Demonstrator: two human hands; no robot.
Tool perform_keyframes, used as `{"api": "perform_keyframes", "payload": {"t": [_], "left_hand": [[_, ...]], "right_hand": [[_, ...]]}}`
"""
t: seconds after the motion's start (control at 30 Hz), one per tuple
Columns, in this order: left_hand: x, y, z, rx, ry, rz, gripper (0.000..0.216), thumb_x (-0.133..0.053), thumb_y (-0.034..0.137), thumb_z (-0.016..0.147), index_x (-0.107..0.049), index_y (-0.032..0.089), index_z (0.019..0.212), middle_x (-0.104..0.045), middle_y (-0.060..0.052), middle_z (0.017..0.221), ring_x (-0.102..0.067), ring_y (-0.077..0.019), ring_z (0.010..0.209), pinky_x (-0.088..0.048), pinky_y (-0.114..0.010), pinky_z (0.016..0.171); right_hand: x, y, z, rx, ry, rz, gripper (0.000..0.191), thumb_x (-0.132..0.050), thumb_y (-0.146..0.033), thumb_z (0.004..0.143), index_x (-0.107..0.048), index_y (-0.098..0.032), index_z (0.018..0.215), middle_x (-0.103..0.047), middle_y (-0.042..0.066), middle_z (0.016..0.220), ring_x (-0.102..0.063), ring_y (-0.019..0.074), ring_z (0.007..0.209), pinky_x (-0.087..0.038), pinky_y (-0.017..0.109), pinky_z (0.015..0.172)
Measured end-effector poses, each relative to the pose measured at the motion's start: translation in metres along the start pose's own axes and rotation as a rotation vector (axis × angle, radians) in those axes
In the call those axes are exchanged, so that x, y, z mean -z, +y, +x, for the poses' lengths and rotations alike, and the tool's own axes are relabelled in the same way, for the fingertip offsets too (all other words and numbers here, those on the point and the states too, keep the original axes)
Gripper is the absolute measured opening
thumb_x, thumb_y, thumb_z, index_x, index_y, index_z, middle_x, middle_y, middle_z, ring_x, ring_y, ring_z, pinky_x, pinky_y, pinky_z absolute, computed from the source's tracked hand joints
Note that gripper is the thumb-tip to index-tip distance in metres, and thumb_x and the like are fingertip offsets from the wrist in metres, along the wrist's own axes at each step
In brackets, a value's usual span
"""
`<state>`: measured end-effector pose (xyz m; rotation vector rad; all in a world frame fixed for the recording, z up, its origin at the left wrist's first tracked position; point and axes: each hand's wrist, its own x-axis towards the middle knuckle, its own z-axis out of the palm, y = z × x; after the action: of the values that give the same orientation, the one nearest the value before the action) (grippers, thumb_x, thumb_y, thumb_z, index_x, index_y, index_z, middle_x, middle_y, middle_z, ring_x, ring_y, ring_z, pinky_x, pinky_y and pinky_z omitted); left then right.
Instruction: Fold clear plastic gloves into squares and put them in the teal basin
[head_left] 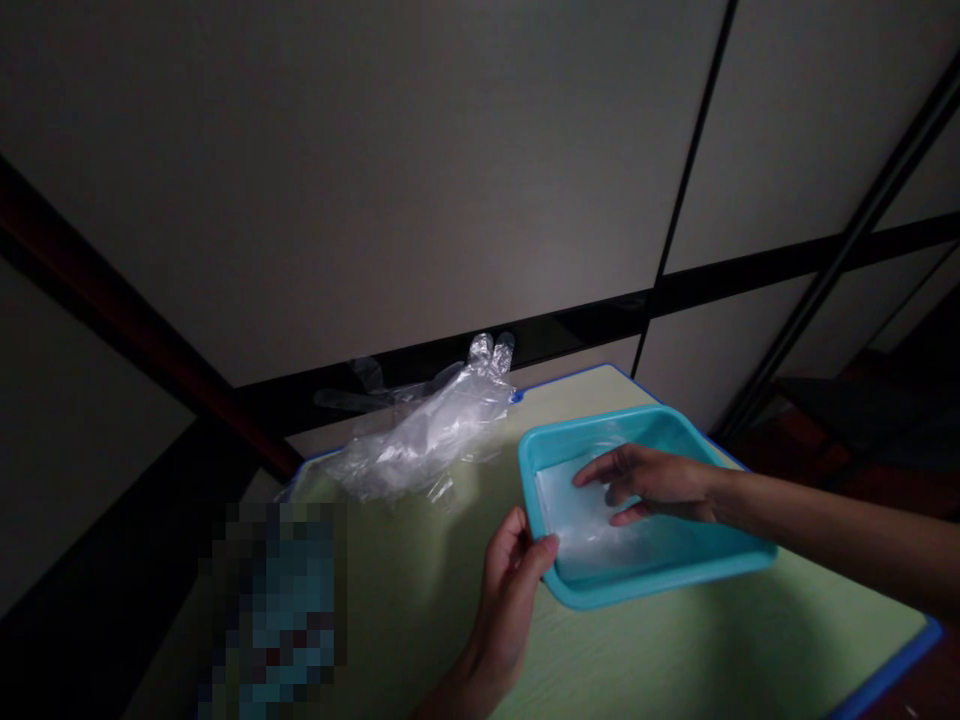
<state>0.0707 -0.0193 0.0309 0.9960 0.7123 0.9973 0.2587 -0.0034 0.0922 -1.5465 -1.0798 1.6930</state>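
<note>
A turquoise plastic basin (667,580) is tilted a little above the green table. My left hand (510,590) holds its left rim, thumb over the edge and fingers underneath. Inside the basin hovers my right hand (652,480), its fingers spread and slightly bent, with nothing seen between them. Below those fingers a pale, shiny sheet (577,530) lies on the basin floor; whether the fingertips touch it I cannot tell. To the left, a heap of clear plastic disposable gloves (442,420) rests at the table's back edge, some glove fingers sticking out past it.
The light green table (420,610) has a blue edge. Close behind it stands a pale cabinet (450,180) with dark strips. A blurred-out patch (292,610) covers something bluish at the lower left. Dark furniture (840,410) stands at the right.
</note>
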Motion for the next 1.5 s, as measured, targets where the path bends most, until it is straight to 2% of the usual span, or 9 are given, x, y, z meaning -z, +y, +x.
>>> {"api": "perform_keyframes", "payload": {"t": [0.27, 0.47, 0.7, 0.8, 0.93, 1.0, 1.2, 1.27, 1.5], "left_hand": [[0.001, -0.002, 0.0, -0.009, -0.005, -0.038, 0.012, -0.056, 0.023, 0.075, -0.056, 0.018, 0.086, -0.051, 0.001, 0.075, -0.046, -0.013, 0.073, -0.038, -0.022, 0.069], [0.0, -0.001, -0.001, -0.005, -0.002, -0.053, 0.013, -0.056, 0.023, 0.074, -0.056, 0.017, 0.086, -0.052, 0.0, 0.076, -0.046, -0.0129, 0.072, -0.038, -0.024, 0.07], [0.001, 0.0, -0.001, -0.011, -0.004, -0.044, 0.012, -0.056, 0.023, 0.074, -0.056, 0.016, 0.084, -0.05, 0.001, 0.072, -0.047, -0.0137, 0.073, -0.038, -0.023, 0.068], [0.0, 0.001, -0.001, -0.006, -0.002, -0.04, 0.012, -0.057, 0.024, 0.074, -0.056, 0.015, 0.083, -0.053, -0.001, 0.075, -0.046, -0.0136, 0.073, -0.038, -0.023, 0.068], [-0.001, 0.002, -0.002, -0.003, 0.008, -0.041, 0.015, -0.058, 0.025, 0.073, -0.057, 0.015, 0.083, -0.055, -0.002, 0.077, -0.046, -0.0137, 0.074, -0.038, -0.023, 0.068], [-0.001, 0.003, -0.001, 0.001, 0.004, -0.039, 0.015, -0.058, 0.025, 0.073, -0.056, 0.015, 0.083, -0.055, -0.002, 0.077, -0.047, -0.0141, 0.074, -0.038, -0.024, 0.068], [-0.002, 0.002, 0.0, -0.001, 0.0, -0.014, 0.012, -0.057, 0.025, 0.074, -0.056, 0.015, 0.081, -0.052, -0.001, 0.072, -0.047, -0.0139, 0.071, -0.038, -0.024, 0.067], [-0.001, 0.002, -0.001, 0.0, 0.008, -0.015, 0.012, -0.057, 0.024, 0.073, -0.055, 0.015, 0.081, -0.052, 0.0, 0.072, -0.047, -0.0136, 0.071, -0.037, -0.023, 0.066], [-0.002, 0.003, -0.001, 0.012, 0.01, -0.033, 0.011, -0.058, 0.024, 0.072, -0.056, 0.016, 0.079, -0.053, 0.0, 0.072, -0.046, -0.0129, 0.07, -0.037, -0.022, 0.066]], "right_hand": [[-0.004, -0.002, 0.004, 0.021, -0.051, -0.162, 0.043, -0.053, -0.005, 0.054, -0.063, -0.015, 0.095, -0.055, 0.003, 0.084, -0.05, 0.0105, 0.069, -0.045, 0.018, 0.054], [-0.002, -0.01, 0.0, 0.014, -0.093, -0.245, 0.047, -0.054, -0.006, 0.056, -0.058, -0.014, 0.102, -0.053, 0.006, 0.106, -0.051, 0.0096, 0.074, -0.045, 0.018, 0.058], [0.016, -0.011, -0.004, 0.101, -0.098, -0.429, 0.045, -0.054, -0.012, 0.062, -0.055, -0.011, 0.107, -0.057, 0.009, 0.1, -0.056, 0.0132, 0.073, -0.047, 0.023, 0.062], [0.029, -0.006, -0.002, 0.184, -0.064, -0.621, 0.046, -0.052, -0.014, 0.066, -0.053, -0.008, 0.111, -0.06, 0.01, 0.092, -0.058, 0.0168, 0.075, -0.048, 0.028, 0.067], [0.033, -0.007, -0.008, 0.453, 0.048, -0.897, 0.033, -0.049, -0.013, 0.071, -0.058, -0.01, 0.103, -0.06, 0.011, 0.098, -0.058, 0.0187, 0.083, -0.046, 0.03, 0.074], [0.026, -0.014, -0.015, 0.502, -0.04, -0.945, 0.029, -0.046, -0.011, 0.074, -0.061, -0.012, 0.098, -0.062, 0.008, 0.096, -0.058, 0.0173, 0.083, -0.046, 0.028, 0.072], [-0.003, -0.023, -0.023, 0.389, -0.582, -1.011, 0.033, -0.042, -0.005, 0.076, -0.063, -0.011, 0.101, -0.065, 0.005, 0.082, -0.058, 0.0124, 0.07, -0.044, 0.021, 0.063], [-0.005, -0.019, -0.019, 0.378, -0.615, -1.052, 0.034, -0.043, -0.004, 0.076, -0.062, -0.011, 0.102, -0.065, 0.005, 0.086, -0.058, 0.0125, 0.07, -0.043, 0.021, 0.062], [0.003, -0.017, -0.015, 0.364, -0.495, -1.111, 0.03, -0.046, -0.008, 0.076, -0.062, -0.01, 0.102, -0.065, 0.009, 0.09, -0.059, 0.0156, 0.076, -0.044, 0.023, 0.065]]}}
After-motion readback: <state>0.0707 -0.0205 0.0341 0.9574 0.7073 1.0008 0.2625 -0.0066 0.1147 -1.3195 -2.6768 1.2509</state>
